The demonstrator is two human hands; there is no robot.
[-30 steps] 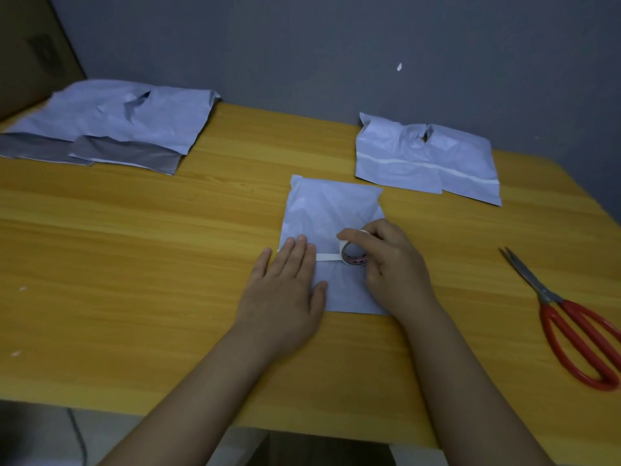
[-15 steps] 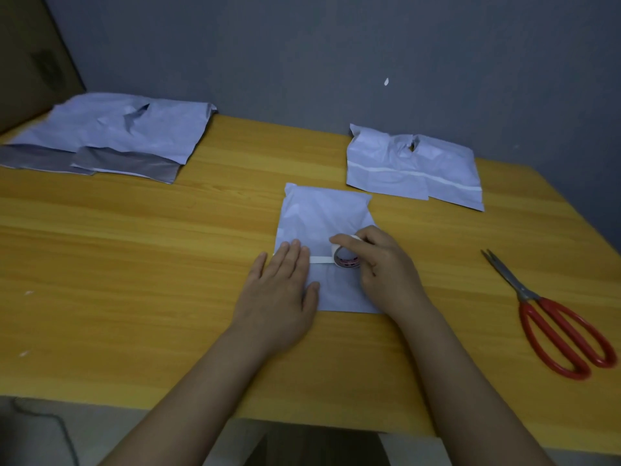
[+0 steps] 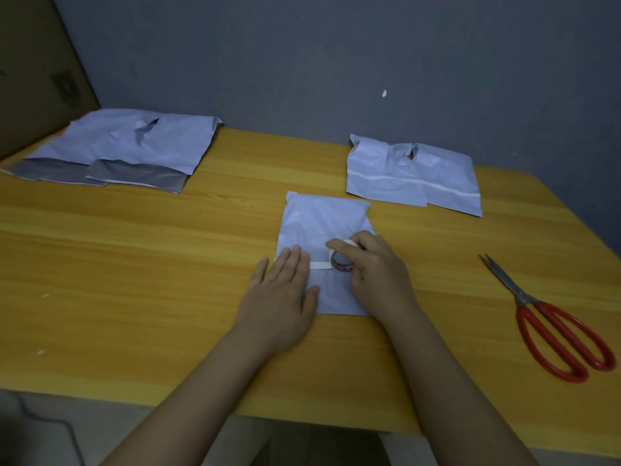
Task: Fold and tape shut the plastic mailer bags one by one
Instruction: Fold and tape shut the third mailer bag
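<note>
**Tape crawls across the folded mailer**

Barely anything has shifted since a second ago: the roll has edged only slightly along its line and both hands sit just where they were. And we're mid-seal! The left hand (image 3: 280, 290) lies flat, fingers straight, pressing the laid end of the tape strip (image 3: 320, 265) down on the folded mailer bag (image 3: 324, 227) at the middle of the bench (image 3: 134, 280). The right hand (image 3: 376, 274) has its fingers curled round the tape roll (image 3: 341, 264), which stands on edge on the bag with the strip stretched between the two hands.

Danger from here, as I read it: the plastic looks slick and puffy, so a hard pull on the roll could drag the bag or lift the stuck end out from under those fingers. A crooked pull could wrinkle the strip or miss the fold. The scissors (image 3: 551, 327) lie well apart on the right, so the roll hand may have to let go to cut.

Contents? The bag under the hands bulges a little, but what is inside is hidden. Two taped bags (image 3: 413, 176) sit at the far right, also puffed. The unsealed bags (image 3: 134, 146) at far left lie flatter, grey flaps showing.
</note>
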